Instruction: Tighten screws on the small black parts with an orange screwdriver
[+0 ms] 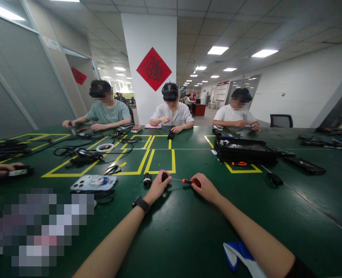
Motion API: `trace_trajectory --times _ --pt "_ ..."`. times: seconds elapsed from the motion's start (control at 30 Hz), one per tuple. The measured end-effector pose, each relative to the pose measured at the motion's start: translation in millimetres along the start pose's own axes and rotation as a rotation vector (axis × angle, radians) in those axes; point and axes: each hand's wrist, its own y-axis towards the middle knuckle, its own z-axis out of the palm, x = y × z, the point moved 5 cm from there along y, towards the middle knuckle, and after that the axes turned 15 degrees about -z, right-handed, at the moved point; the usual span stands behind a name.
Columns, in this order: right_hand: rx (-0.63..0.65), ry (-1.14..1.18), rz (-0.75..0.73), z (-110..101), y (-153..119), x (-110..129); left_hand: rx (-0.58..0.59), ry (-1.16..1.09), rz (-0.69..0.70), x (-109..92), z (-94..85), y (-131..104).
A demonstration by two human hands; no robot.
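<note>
left hand (pixel 159 186) gripping black part (pixel 165 176); right hand (pixel 205 187) gripping screwdriver (pixel 188 181), shaft toward part

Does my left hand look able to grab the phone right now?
Probably not: the left hand holds a dark part at the tip of the screwdriver, and a black cylinder sits between that hand and the phone.

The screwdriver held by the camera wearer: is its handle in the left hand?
No, the screwdriver handle is in the right hand, while the left hand holds a small dark piece.
</note>
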Motion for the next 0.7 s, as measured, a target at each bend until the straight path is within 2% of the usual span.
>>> trace_trajectory --times 0.5,0.7 --pt "0.014 0.004 -0.010 5.3 -0.2 -0.7 0.018 -0.017 0.002 1.4 1.1 0.7" --pt "0.016 0.010 -0.015 3.2 -0.7 2.0 -0.003 0.009 0.046 -1.0 0.1 0.5"
